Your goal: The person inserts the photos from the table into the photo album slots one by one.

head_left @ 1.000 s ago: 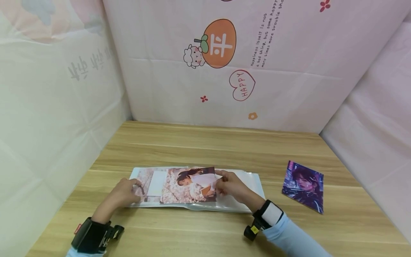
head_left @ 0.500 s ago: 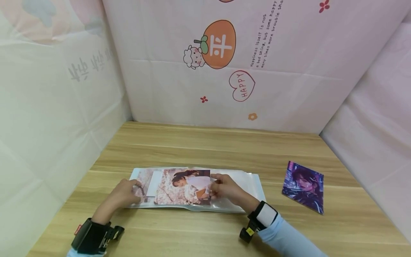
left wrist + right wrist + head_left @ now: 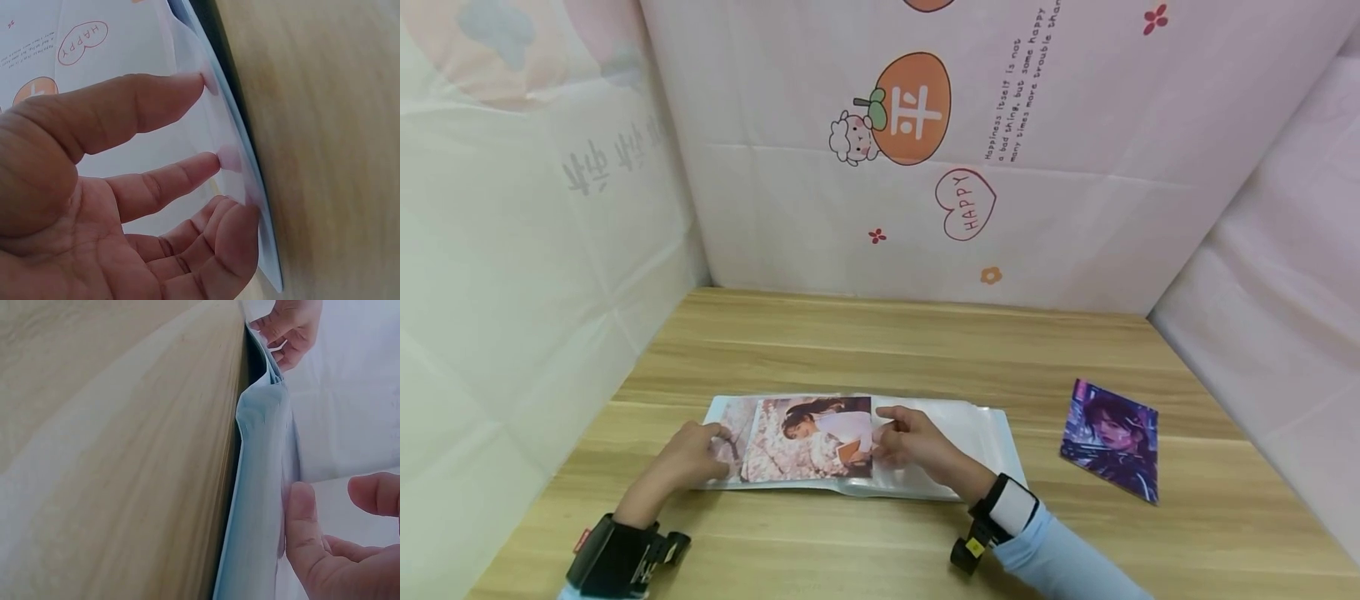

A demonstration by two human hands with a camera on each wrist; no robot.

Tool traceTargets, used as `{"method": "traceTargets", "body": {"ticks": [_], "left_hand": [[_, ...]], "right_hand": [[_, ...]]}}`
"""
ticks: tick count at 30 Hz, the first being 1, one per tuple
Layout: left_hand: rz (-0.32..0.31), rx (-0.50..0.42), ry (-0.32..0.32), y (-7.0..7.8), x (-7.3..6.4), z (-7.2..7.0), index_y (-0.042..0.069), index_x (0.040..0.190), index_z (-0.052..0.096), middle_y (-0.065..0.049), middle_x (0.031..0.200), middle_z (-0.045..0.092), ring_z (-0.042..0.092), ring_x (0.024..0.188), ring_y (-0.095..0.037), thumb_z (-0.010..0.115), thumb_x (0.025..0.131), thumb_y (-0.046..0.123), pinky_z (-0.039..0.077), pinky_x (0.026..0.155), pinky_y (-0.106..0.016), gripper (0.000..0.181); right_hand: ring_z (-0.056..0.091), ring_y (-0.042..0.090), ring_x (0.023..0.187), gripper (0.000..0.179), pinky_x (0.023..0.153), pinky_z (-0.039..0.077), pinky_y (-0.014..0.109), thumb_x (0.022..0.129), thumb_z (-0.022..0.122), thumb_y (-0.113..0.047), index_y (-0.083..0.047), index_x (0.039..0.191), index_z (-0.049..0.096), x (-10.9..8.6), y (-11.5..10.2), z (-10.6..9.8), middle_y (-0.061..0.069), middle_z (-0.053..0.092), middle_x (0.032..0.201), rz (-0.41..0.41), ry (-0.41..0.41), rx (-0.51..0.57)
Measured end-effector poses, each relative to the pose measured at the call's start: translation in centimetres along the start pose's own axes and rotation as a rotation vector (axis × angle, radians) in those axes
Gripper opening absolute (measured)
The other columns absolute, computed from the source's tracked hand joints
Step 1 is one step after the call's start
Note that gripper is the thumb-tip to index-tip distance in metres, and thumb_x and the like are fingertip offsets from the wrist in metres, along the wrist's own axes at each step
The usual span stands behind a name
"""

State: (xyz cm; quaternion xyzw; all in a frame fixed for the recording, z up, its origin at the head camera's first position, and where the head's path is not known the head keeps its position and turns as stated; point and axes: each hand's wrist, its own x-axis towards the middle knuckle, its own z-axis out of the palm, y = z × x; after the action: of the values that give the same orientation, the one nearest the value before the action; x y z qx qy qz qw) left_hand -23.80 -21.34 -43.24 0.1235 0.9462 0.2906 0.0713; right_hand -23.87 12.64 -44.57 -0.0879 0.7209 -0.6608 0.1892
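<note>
Pink photo print (image 3: 808, 437) lay across the open album (image 3: 976, 423) of clear sleeves, its long axis running left to right, its right edge just beside the right hand (image 3: 917, 443), the nearer of the 2; that hand's fingertips (image 3: 302, 500) stood apart, and whether any pinched the print couldn't be told, while the left hand (image 3: 688, 454), fingers spread, touched the album's left end

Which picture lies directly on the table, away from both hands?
The purple one, to the right of the album. The pink one beside the right hand lies on the album instead.
</note>
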Motion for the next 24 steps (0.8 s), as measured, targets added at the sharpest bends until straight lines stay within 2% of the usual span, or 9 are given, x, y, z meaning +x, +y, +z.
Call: {"method": "traceTargets", "body": {"ticks": [9, 15, 24], "left_hand": [[0.004, -0.005, -0.001, -0.2, -0.1, 0.2, -0.001, 0.096, 0.062, -0.012, 0.083, 0.047, 0.043, 0.079, -0.027, 0.072, 0.062, 0.005, 0.039, 0.065, -0.038, 0.036], [0.003, 0.013, -0.001, -0.1, -0.1, 0.1, -0.001, 0.096, 0.062, -0.011, 0.082, 0.048, 0.043, 0.08, -0.026, 0.074, 0.062, 0.007, 0.039, 0.066, -0.039, 0.038], [-0.015, 0.011, -0.006, -0.1, 0.1, 0.1, -0.005, 0.102, 0.06, -0.012, 0.085, 0.049, 0.043, 0.081, -0.027, 0.075, 0.062, 0.009, 0.039, 0.067, -0.039, 0.045]], "right_hand": [[0.062, 0.025, 0.087, 0.047, 0.072, 0.053, 0.037, 0.091, 0.047, 0.001, 0.013, 0.134, 0.034, 0.0, -0.4, 0.8, 0.019, 0.056, 0.102, 0.006, 0.001, 0.039], [0.062, 0.026, 0.092, 0.042, 0.076, 0.051, 0.036, 0.091, 0.051, 0.0, 0.013, 0.13, 0.039, 0.1, -0.5, 1.4, 0.017, 0.055, 0.098, 0.004, -0.009, 0.066], [0.061, 0.029, 0.094, 0.041, 0.078, 0.051, 0.038, 0.09, 0.053, 0.002, 0.012, 0.128, 0.04, 0.2, -1.2, 2.1, 0.021, 0.056, 0.103, -0.003, -0.034, 0.062]]}}
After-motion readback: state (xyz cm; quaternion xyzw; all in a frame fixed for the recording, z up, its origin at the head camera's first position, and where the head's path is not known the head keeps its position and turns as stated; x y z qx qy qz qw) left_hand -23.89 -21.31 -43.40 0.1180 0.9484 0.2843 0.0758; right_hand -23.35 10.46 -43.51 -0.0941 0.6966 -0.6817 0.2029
